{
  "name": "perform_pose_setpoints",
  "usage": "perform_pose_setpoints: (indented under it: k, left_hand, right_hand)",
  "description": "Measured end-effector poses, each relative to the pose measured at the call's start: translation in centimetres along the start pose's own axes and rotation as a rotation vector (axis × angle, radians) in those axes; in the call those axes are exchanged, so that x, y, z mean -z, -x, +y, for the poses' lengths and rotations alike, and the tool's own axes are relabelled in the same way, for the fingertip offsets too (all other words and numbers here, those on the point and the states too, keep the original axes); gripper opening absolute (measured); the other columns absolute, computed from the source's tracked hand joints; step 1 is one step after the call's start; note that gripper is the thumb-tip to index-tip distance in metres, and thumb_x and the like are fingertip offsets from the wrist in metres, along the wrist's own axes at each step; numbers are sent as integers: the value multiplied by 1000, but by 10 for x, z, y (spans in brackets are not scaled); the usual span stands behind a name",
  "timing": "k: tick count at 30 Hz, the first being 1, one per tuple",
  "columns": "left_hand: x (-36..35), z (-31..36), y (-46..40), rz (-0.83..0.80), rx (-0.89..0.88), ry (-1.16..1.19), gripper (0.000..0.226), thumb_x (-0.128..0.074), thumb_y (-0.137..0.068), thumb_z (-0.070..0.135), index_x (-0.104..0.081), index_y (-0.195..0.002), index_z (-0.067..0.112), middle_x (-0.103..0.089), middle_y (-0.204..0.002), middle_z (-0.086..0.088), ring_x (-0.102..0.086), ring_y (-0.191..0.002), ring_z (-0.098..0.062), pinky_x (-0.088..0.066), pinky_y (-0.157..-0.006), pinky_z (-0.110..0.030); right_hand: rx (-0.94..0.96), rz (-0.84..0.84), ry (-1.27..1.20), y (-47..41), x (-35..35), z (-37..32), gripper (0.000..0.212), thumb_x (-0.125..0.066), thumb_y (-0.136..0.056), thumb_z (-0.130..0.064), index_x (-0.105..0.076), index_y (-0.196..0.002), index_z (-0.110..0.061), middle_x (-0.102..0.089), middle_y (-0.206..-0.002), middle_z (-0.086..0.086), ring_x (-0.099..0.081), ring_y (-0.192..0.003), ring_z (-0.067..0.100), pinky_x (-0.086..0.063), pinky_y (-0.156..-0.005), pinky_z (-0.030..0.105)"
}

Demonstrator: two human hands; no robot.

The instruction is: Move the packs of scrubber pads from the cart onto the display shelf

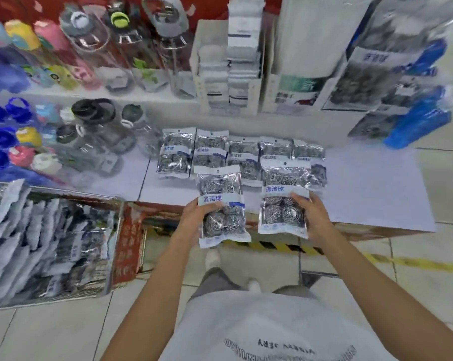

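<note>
- Scrubber pad packs were in both hands: the left hand (194, 213) gripped the left pack (222, 204) along its left edge, fingers curled behind and thumb over the front, and the right hand (310, 214) gripped the right pack (284, 196) along its right edge in the same way.
- Both packs were held upright over the front edge of the display shelf (371, 183), printed side toward the person, not yet laid down.
- A row of packs (242, 155) already lay flat on the shelf just behind, overlapping a little, with their header ends pointing to the back.
- To do this step well, I judged that each pack should go down flat in front of that row, header end to the back, so a second row lined up with the first.
- The right pack sat close to the last two packs of the row; it would need lowering without nudging them out of line.
- Both grips were on the edges only, so the packs could be slid forward and let go without fingers being trapped beneath.
- The foil looked slick, and a pack dropped from height might skate; setting it down before loosening the fingers seemed safer.
- The cart (50, 243) stood to the left, still full of packs, so much of the task remained.
- Bare shelf lay to the right for more rows.
</note>
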State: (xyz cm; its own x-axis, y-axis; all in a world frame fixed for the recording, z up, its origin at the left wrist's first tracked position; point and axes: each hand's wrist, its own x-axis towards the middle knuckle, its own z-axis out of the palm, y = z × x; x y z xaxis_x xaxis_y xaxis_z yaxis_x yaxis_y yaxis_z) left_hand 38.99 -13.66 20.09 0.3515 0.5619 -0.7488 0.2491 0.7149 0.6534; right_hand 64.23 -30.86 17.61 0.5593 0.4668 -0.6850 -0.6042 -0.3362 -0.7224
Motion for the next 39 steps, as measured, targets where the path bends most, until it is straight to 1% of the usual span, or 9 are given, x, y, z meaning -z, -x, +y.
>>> perform_pose_setpoints:
  k: [9,16,21,26,29,32,34,37,39]
  left_hand:
    - [-71,19,-67,-24,4,-156,38,-82,-83,7,-67,-117,13,-79,-103,-8,-77,-90,-23,-62,-62,-32]
    - [-98,57,-145,-16,50,-184,16,-78,-88,5,-70,-98,15,-79,-87,1,-74,-66,-6,-54,-51,-18]
    - [-107,72,-192,-6,96,-203,36,-80,-86,8,-69,-120,6,-77,-102,-8,-74,-97,-26,-58,-72,-33]
    - [-117,74,-238,6,116,-251,13,-81,-86,15,-74,-96,18,-78,-104,-6,-70,-110,-27,-49,-108,-50]
    - [-114,63,-266,51,151,-271,36,-88,-76,26,-73,-108,19,-76,-114,-9,-66,-118,-34,-46,-108,-58]
    - [-119,61,-274,71,90,-298,84,-89,-72,33,-52,-146,17,-62,-140,-13,-59,-129,-34,-46,-111,-57]
    - [-128,67,-269,105,30,-386,71,-80,-89,24,-46,-150,11,-62,-132,-5,-59,-121,-23,-48,-108,-40]
    - [-135,66,-275,142,-69,-519,56,-72,-96,17,-49,-146,9,-62,-106,6,-58,-86,-8,-52,-75,-20]
    - [-138,68,-274,176,-113,-576,65,-73,-96,20,-43,-152,11,-63,-123,2,-62,-104,-15,-55,-92,-28]
  right_hand:
    - [-28,36,-21,-53,30,-31,40,-78,-90,-18,-62,-126,-14,-76,-112,8,-76,-92,21,-62,-68,40]
    - [-93,103,73,-133,17,-61,48,-80,-86,-10,-62,-130,-4,-74,-112,12,-72,-99,26,-61,-86,42]
    - [-143,117,116,-183,2,-68,83,-84,-83,-12,-39,-153,-9,-63,-136,9,-62,-121,26,-50,-103,43]
    - [-182,114,153,-220,-2,-70,37,-79,-85,-5,-64,-119,-5,-72,-108,8,-68,-105,26,-55,-86,37]
    - [-180,98,150,-237,-7,-73,25,-75,-87,1,-63,-106,-6,-71,-99,6,-67,-97,23,-56,-90,38]
    - [-178,100,194,-247,-14,-76,28,-74,-89,-2,-62,-115,-5,-72,-102,6,-71,-92,21,-60,-72,29]
    - [-177,111,225,-253,-14,-74,34,-74,-90,-4,-60,-121,-4,-71,-101,6,-71,-85,18,-56,-57,21]
    - [-173,145,274,-262,-13,-68,40,-78,-87,-8,-60,-124,-6,-72,-109,9,-71,-100,27,-60,-76,34]
    - [-165,159,301,-265,-17,-66,40,-79,-86,-9,-59,-121,-10,-72,-111,8,-70,-104,27,-59,-91,42]
